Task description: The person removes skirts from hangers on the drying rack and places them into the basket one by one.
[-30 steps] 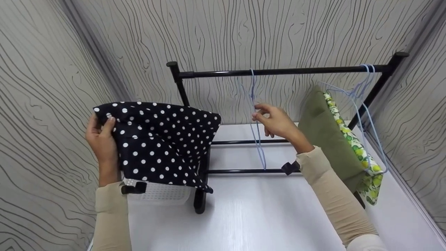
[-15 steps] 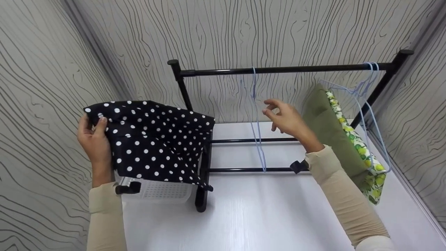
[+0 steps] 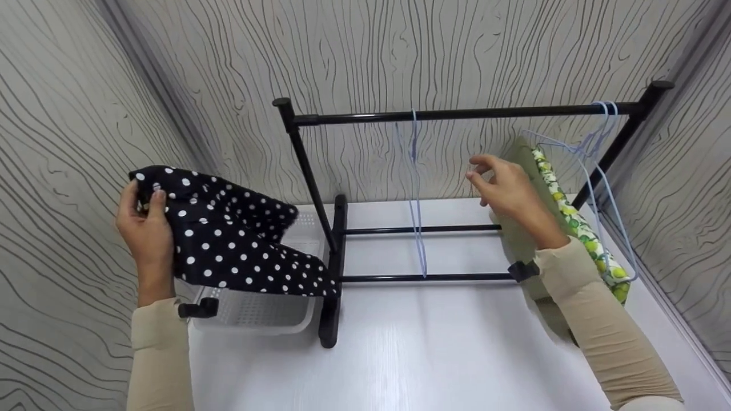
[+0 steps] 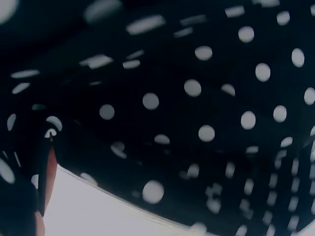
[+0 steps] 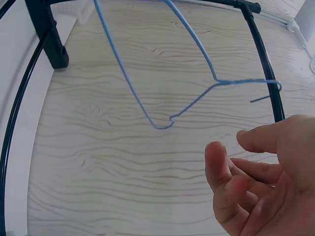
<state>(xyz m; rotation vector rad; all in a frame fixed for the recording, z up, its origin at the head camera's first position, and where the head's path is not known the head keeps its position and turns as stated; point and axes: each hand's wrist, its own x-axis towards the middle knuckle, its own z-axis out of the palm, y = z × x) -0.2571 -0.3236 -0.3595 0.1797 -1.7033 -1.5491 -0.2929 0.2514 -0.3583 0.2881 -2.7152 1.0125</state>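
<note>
My left hand [image 3: 145, 234] grips the left edge of a black cloth with white polka dots [image 3: 228, 245], thumb in front. The cloth spreads rightward to the rack's left leg and fills most of the left wrist view. My right hand [image 3: 505, 185] holds nothing, its fingers loosely bent. It is in front of the olive green cloth [image 3: 522, 245], right of a blue wire hanger [image 3: 416, 200] that hangs bare from the rack's top bar. In the right wrist view the hanger [image 5: 129, 81] is apart from the fingertips [image 5: 216, 152].
A black metal rack [image 3: 474, 113] stands on a white table [image 3: 394, 354]. A white perforated basket [image 3: 274, 330] sits beneath the dotted cloth. At the rack's right end are more blue hangers [image 3: 610, 197] and a lemon-print cloth [image 3: 577, 228]. Patterned walls [image 3: 365, 51] enclose the table.
My right hand has moved right, away from the hanger it was touching. My left hand has shifted left with the dotted cloth, whose right side has folded back, showing more of the basket.
</note>
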